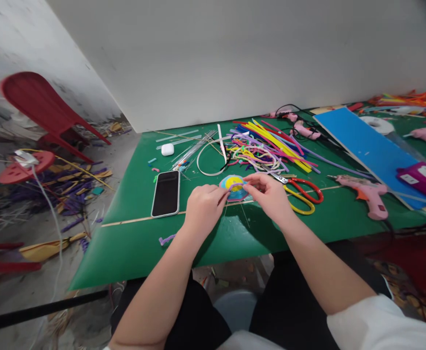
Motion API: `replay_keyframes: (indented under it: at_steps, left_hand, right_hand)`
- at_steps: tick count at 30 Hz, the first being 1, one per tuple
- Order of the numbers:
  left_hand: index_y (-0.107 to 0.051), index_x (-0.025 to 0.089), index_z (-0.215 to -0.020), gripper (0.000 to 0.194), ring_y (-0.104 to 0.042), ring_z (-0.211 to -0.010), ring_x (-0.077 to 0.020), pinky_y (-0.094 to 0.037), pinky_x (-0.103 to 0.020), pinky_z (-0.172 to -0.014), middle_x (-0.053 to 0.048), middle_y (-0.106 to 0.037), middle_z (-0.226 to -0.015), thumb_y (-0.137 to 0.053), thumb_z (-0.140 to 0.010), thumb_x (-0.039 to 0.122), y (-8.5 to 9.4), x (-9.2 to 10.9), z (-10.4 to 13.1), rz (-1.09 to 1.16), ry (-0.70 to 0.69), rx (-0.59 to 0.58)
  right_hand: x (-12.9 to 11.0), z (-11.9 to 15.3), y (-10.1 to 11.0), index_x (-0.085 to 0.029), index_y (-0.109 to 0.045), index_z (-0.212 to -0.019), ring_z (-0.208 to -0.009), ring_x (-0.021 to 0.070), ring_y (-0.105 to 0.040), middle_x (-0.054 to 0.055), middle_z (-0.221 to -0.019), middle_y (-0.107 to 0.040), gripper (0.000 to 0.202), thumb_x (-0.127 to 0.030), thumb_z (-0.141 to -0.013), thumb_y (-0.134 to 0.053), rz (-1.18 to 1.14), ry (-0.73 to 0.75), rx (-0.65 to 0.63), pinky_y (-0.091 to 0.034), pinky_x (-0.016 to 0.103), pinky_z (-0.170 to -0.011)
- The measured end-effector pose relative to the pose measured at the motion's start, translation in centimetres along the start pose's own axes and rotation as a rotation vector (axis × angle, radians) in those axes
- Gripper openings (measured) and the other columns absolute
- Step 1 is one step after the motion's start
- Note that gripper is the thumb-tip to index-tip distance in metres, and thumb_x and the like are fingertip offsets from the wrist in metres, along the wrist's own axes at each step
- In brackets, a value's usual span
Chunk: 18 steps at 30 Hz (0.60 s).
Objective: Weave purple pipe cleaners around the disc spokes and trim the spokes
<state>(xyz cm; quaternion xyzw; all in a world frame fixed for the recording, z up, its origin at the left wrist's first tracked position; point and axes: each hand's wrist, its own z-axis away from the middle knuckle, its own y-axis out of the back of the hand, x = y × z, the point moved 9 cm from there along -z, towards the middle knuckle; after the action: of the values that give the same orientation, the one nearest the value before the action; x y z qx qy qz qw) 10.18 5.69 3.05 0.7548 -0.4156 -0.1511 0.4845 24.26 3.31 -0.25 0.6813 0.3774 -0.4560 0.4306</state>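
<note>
Left hand: the left hand (204, 204) has its thumb and fingers pinched on the left edge of the little round craft piece, so yeah, it's gripping.
Right hand: same deal, the right hand (269, 197) is pinching the right side.
Round craft piece: the round craft piece (234, 180) is blue with a yellow middle, held between both hands over the green table (125, 253). A purple strip (238, 186) runs across its near side. Can't tell if it touches the table.
Left of the hands: phone (166, 193) with a dark screen, white case (167, 149) on the far side of it, purple scrap (167, 240) nearer the table edge.
Far side: messy pile of colorful fuzzy stems (276, 146), with a clear loop (197, 160) to its left.
Right of the hands: scissors (289, 182), one red handle and one yellow, then a pink glue gun (371, 193).
Far right: blue board (373, 150), with a purple power strip (419, 179) at its near end and a white tape roll (385, 127) at its far end.
Floor, left: red chair (34, 102), plus purple and tan scraps (48, 187).
</note>
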Motion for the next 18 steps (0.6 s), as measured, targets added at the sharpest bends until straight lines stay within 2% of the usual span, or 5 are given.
replay_keyframes:
  at_steps: [2, 5, 9, 14, 18]
  left_hand:
    - [-0.066, 0.019, -0.081, 0.018, -0.057, -0.068, -0.0156, -0.041, -0.028, -0.062, -0.002, -0.066, -0.072, -0.050, -0.083, 0.027, 0.3, 0.3, 0.0, 0.013, -0.015, 0.022]
    - [-0.066, 0.018, -0.081, 0.018, -0.058, -0.069, -0.0151, -0.042, -0.027, -0.064, -0.002, -0.066, -0.073, -0.051, -0.083, 0.027, 1.0, 0.3, 0.1, 0.061, -0.015, 0.063]
    - [-0.065, 0.018, -0.085, 0.017, -0.058, -0.070, -0.0142, -0.043, -0.026, -0.065, -0.002, -0.066, -0.074, -0.051, -0.083, 0.027, 1.9, 0.1, 0.1, 0.128, 0.003, 0.094]
    - [-0.065, 0.018, -0.084, 0.016, -0.058, -0.072, -0.0141, -0.043, -0.026, -0.066, -0.003, -0.066, -0.076, -0.052, -0.082, 0.026, 2.6, 0.2, 0.0, 0.195, 0.011, 0.093]
    - [-0.065, 0.018, -0.085, 0.015, -0.058, -0.074, -0.0145, -0.044, -0.027, -0.067, -0.003, -0.066, -0.077, -0.052, -0.082, 0.026, 3.0, 0.4, 0.1, 0.219, 0.004, 0.089]
  right_hand:
    - [-0.1, 0.1, -0.3, -0.018, -0.064, -0.085, -0.051, 0.0078, -0.049, 0.001, -0.070, -0.061, 0.017, -0.029, -0.073, -0.059, -0.050, -0.030, -0.054, -0.039, 0.020, -0.043]
    - [-0.3, 0.4, -0.9, -0.018, -0.067, -0.086, -0.051, 0.0085, -0.051, 0.001, -0.066, -0.062, 0.019, -0.029, -0.074, -0.059, -0.096, -0.084, -0.200, -0.039, 0.019, -0.042]
    - [-1.2, 0.9, -1.6, -0.022, -0.069, -0.092, -0.064, 0.0118, -0.059, 0.002, -0.079, -0.066, 0.021, -0.026, -0.075, -0.057, -0.126, -0.036, -0.355, -0.045, 0.022, -0.050]
    - [-1.6, 1.0, -1.1, -0.023, -0.071, -0.084, -0.070, 0.0134, -0.063, 0.001, -0.080, -0.069, 0.015, -0.024, -0.071, -0.063, -0.056, 0.003, -0.321, -0.049, 0.023, -0.059]
    - [-2.2, 1.4, -1.4, -0.024, -0.070, -0.088, -0.071, 0.0137, -0.064, 0.001, -0.081, -0.070, 0.016, -0.025, -0.074, -0.061, -0.038, 0.043, -0.374, -0.051, 0.023, -0.061]
